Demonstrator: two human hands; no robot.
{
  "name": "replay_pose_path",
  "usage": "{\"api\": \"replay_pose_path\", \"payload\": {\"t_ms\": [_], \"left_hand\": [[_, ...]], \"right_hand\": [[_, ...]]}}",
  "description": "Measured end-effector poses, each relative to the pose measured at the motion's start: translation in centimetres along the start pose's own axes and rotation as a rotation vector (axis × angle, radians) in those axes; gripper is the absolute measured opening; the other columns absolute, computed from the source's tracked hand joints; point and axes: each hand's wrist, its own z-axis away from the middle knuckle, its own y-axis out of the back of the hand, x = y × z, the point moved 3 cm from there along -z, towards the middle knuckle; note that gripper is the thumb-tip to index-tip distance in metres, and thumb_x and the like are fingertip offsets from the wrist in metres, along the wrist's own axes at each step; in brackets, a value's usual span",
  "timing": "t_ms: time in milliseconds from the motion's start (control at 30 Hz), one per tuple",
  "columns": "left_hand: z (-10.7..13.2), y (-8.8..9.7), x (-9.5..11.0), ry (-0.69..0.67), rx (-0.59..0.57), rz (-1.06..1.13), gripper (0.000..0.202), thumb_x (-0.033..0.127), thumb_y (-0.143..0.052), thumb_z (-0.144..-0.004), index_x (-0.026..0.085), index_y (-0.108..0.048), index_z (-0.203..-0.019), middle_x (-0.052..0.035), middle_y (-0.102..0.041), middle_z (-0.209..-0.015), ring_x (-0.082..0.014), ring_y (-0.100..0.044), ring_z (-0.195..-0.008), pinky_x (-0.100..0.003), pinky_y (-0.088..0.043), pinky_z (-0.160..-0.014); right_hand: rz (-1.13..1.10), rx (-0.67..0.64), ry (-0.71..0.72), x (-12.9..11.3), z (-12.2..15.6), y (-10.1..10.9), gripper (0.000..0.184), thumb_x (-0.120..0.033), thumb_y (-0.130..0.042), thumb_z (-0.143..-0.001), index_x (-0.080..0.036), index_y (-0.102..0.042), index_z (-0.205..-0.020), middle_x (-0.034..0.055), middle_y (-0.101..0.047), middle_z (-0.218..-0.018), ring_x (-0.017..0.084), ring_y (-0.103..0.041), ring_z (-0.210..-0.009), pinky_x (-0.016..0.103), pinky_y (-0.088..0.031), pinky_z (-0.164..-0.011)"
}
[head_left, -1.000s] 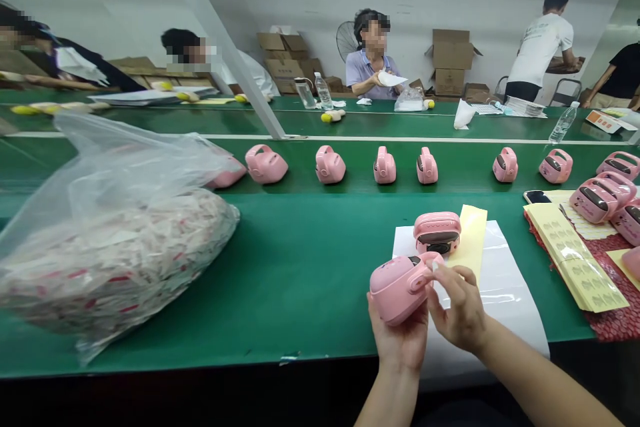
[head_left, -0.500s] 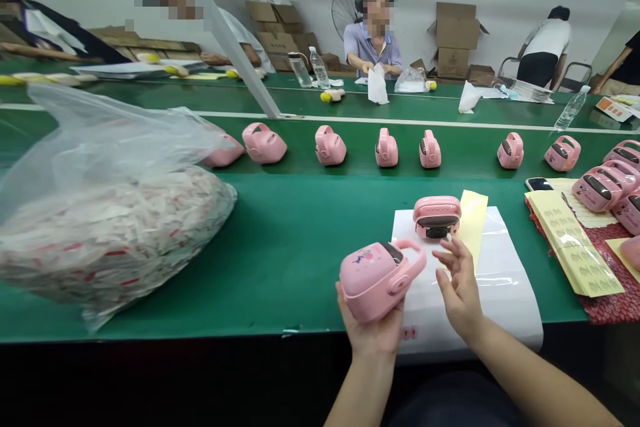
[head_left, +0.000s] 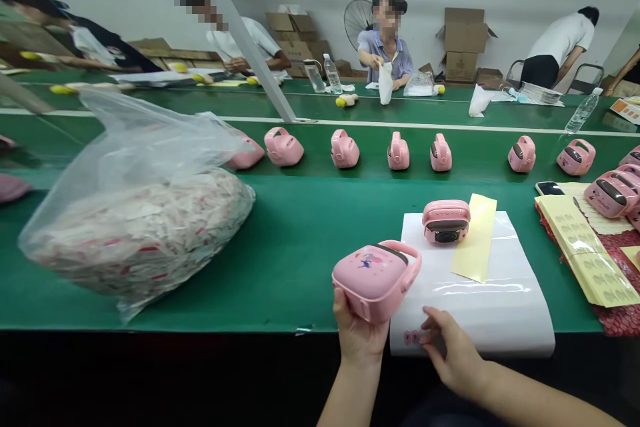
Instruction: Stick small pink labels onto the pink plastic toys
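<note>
My left hand [head_left: 357,337] holds a pink plastic device with a carry handle [head_left: 373,280] from below, its printed top facing up and the handle to the right. My right hand [head_left: 453,350] rests with its fingertips on the lower edge of a white sheet [head_left: 500,320], next to small pink marks [head_left: 413,337]. It holds nothing I can see. A second pink device [head_left: 446,221] stands on the sheet, beside a yellow sticker strip [head_left: 475,238].
A large transparent bag of white-and-red packets [head_left: 135,230] lies on the green bench to the left. A row of pink devices [head_left: 397,151] stands beyond it, with more at right by yellow sticker sheets [head_left: 583,250]. Co-workers sit and stand further back.
My left hand has moved left and turned the device top-up. My right hand has dropped from beside the device to the sheet's lower edge.
</note>
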Motion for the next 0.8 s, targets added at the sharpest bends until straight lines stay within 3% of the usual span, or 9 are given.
{"api": "replay_pose_path", "payload": {"t_ms": [67, 167, 267, 367, 500, 800], "left_hand": [[0.2, -0.1, 0.8, -0.082, -0.089, -0.238, 0.072, 0.053, -0.078, -0.056, 0.032, -0.055, -0.121, -0.0026, -0.068, -0.1, -0.0262, -0.064, -0.091, -0.033, -0.056, -0.067], [1.0, -0.9, 1.9, -0.308, -0.362, -0.662, 0.093, 0.04, -0.088, -0.04, 0.032, -0.051, -0.125, -0.0046, -0.063, -0.109, -0.0302, -0.063, -0.098, -0.039, -0.055, -0.078], [2.3, -2.3, 2.0, -0.474, -0.692, -0.985, 0.091, 0.032, -0.086, -0.05, 0.03, -0.045, -0.13, -0.0106, -0.055, -0.126, -0.0332, -0.058, -0.112, -0.043, -0.051, -0.089], [3.2, -3.4, 1.5, -0.513, -0.941, -1.102, 0.088, 0.03, -0.079, -0.063, 0.031, -0.032, -0.138, -0.0142, -0.051, -0.13, -0.033, -0.055, -0.116, -0.046, -0.049, -0.093], [3.5, -4.1, 1.3, -0.617, -1.052, -1.142, 0.088, 0.03, -0.077, -0.066, 0.03, -0.028, -0.139, -0.0161, -0.05, -0.13, -0.0357, -0.052, -0.119, -0.05, -0.046, -0.095], [3.7, -4.5, 1.4, -0.678, -1.077, -1.127, 0.085, 0.031, -0.076, -0.069, 0.029, -0.028, -0.139, -0.0168, -0.05, -0.129, -0.034, -0.051, -0.12, -0.05, -0.047, -0.095]], "right_hand": [[-0.127, 0.156, -0.156, -0.5, -1.9, 2.2, 0.048, -0.018, -0.048, -0.089, -0.028, -0.031, -0.133, 0.0041, -0.059, -0.091, 0.014, -0.065, -0.066, 0.032, -0.058, -0.07], [-0.318, 0.32, -0.28, -1.8, -5.5, 5.8, 0.048, -0.023, -0.059, -0.085, -0.03, -0.034, -0.126, 0.0016, -0.056, -0.092, 0.014, -0.065, -0.07, 0.035, -0.057, -0.076], [-0.465, 0.204, -0.315, -3.2, -8.4, 7.6, 0.052, -0.025, -0.066, -0.079, -0.03, -0.038, -0.123, -0.0006, -0.055, -0.091, 0.012, -0.063, -0.068, 0.034, -0.056, -0.074], [-0.515, -0.004, -0.37, -3.9, -9.5, 7.5, 0.055, -0.019, -0.067, -0.076, -0.028, -0.039, -0.122, -0.0008, -0.055, -0.091, 0.011, -0.062, -0.068, 0.033, -0.055, -0.074], [-0.479, -0.146, -0.465, -3.6, -9.2, 6.9, 0.062, -0.013, -0.064, -0.074, -0.027, -0.037, -0.127, -0.0001, -0.055, -0.094, 0.011, -0.06, -0.071, 0.034, -0.053, -0.078], [-0.373, -0.138, -0.361, -3.7, -8.8, 7.0, 0.059, -0.008, -0.056, -0.077, -0.028, -0.034, -0.127, -0.0012, -0.054, -0.091, 0.011, -0.063, -0.07, 0.032, -0.055, -0.077]]}}
